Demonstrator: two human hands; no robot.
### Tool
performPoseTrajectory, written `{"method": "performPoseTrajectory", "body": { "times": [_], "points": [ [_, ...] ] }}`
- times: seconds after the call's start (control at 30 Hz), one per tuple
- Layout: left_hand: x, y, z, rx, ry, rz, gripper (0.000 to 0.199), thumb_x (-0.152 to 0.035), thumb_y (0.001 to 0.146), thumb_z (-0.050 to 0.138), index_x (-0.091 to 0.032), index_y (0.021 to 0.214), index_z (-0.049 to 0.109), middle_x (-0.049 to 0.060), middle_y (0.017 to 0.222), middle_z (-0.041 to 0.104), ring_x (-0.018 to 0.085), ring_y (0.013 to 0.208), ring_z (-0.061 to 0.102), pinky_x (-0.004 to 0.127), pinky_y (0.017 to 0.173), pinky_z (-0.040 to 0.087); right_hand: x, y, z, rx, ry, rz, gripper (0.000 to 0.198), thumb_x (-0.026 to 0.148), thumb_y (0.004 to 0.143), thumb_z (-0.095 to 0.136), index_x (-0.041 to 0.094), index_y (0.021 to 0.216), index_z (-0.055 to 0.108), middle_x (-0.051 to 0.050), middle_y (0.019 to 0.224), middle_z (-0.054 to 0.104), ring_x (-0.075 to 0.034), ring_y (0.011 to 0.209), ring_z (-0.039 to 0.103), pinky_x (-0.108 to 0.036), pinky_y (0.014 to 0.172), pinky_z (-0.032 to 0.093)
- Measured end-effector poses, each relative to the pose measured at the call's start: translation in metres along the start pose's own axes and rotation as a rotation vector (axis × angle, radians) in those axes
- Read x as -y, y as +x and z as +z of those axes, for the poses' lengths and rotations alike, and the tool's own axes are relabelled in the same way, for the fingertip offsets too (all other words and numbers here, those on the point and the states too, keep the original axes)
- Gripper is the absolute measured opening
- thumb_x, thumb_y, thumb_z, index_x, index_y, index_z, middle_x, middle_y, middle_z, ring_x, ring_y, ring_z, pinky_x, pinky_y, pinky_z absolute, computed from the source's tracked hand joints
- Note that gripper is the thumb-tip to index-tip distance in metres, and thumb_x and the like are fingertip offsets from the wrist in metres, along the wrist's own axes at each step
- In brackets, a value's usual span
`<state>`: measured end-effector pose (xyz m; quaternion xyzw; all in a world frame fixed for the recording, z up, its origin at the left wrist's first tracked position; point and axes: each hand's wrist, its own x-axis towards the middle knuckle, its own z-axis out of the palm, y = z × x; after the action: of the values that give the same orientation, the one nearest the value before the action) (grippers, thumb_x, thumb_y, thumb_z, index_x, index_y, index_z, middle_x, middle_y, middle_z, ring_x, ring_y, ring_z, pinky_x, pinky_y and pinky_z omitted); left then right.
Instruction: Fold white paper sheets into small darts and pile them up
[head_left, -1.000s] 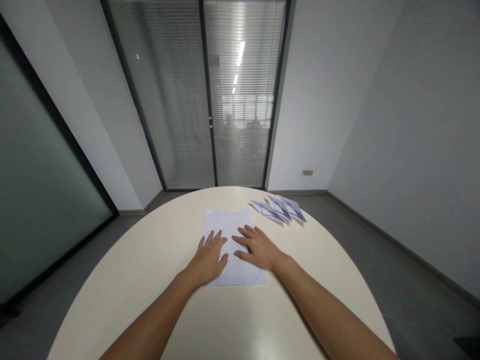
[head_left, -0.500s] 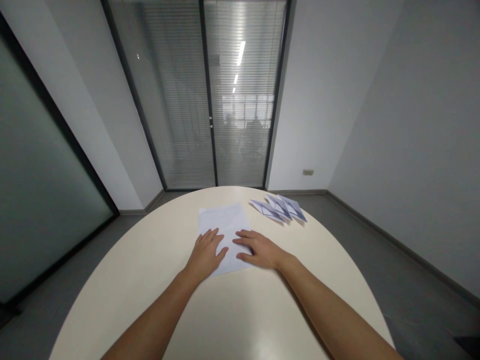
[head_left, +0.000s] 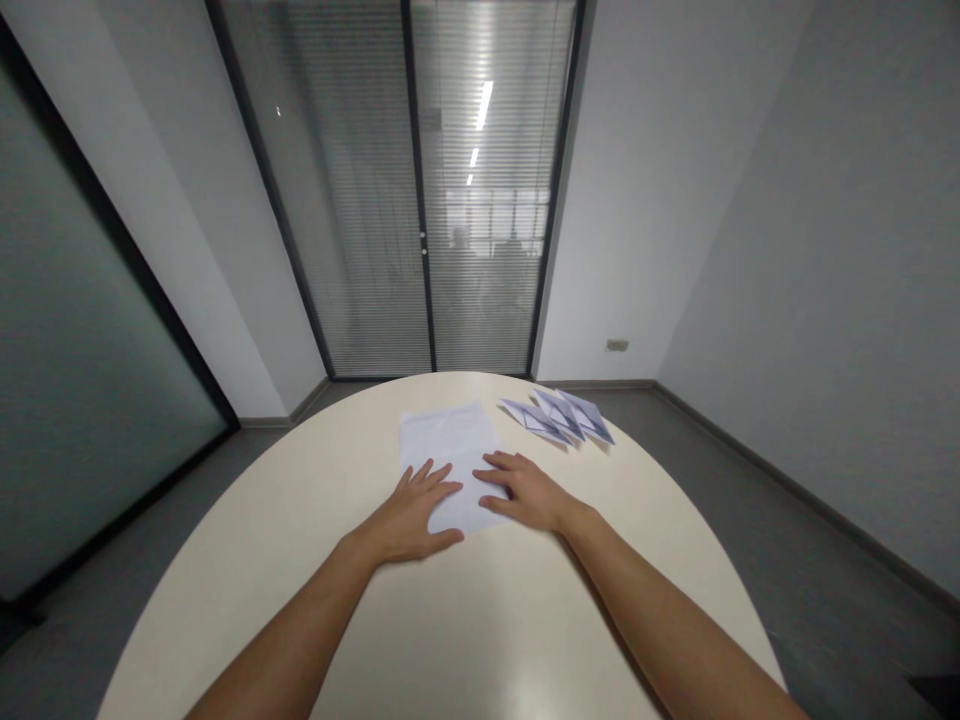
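Note:
A white sheet of paper (head_left: 446,435) lies flat on the round cream table (head_left: 300,520) in front of me. Over its near left part my left hand (head_left: 415,512) rests palm down, fingers spread, thumb reaching past the near edge. My right hand (head_left: 525,492) lies on the sheet's right side, fingers stretched toward the left and slightly apart. Neither hand grips anything. Parts of the sheet's left and right edges are hidden beneath the hands.
Several folded paper pieces (head_left: 559,415) overlap near the table's far right edge. Beyond the table stand a glass door with blinds (head_left: 375,200), a white wall (head_left: 637,200) with a small socket plate (head_left: 616,345), and a dark-framed glass panel (head_left: 90,300) at left.
My left hand has turned and spread its fingers wider, its thumb now lower. The paper has shifted slightly away from me, and my right hand has moved a little up and right.

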<state>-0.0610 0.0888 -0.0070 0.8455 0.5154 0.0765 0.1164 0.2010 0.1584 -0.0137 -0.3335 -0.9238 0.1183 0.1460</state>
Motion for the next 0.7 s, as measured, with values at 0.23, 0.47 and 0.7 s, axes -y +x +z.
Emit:
{"method": "performPoseTrajectory", "body": {
  "times": [0.23,0.47,0.7],
  "points": [
    [-0.005,-0.004,0.004,-0.084,0.003,0.011,0.062,-0.055,0.088,0.059,-0.025,0.142,0.051,0.010,0.161,0.032,0.037,0.151,0.018,0.064,0.119,0.016,0.004,0.000,-0.002,-0.014,-0.006,-0.009,0.058,0.060,0.095,0.051,0.026,0.141,0.057,-0.016,0.151,0.046,-0.035,0.139,0.042,-0.054,0.114,0.031],
    [-0.006,-0.010,0.000,-0.211,0.012,0.132,0.057,-0.051,0.090,0.061,-0.023,0.139,0.055,0.013,0.150,0.048,0.031,0.139,0.041,0.053,0.118,0.030,0.013,-0.002,-0.009,-0.005,-0.008,-0.005,0.058,0.059,0.096,0.048,0.026,0.143,0.055,-0.016,0.153,0.043,-0.036,0.140,0.040,-0.056,0.114,0.029],
    [-0.003,-0.015,0.001,-0.172,0.015,0.129,0.058,-0.051,0.091,0.059,-0.024,0.142,0.051,0.012,0.154,0.044,0.032,0.143,0.037,0.057,0.119,0.026,0.011,-0.002,-0.012,0.054,0.009,0.015,0.062,0.062,0.096,0.046,0.027,0.146,0.050,-0.015,0.156,0.039,-0.036,0.144,0.035,-0.058,0.116,0.025]
  ]
}}
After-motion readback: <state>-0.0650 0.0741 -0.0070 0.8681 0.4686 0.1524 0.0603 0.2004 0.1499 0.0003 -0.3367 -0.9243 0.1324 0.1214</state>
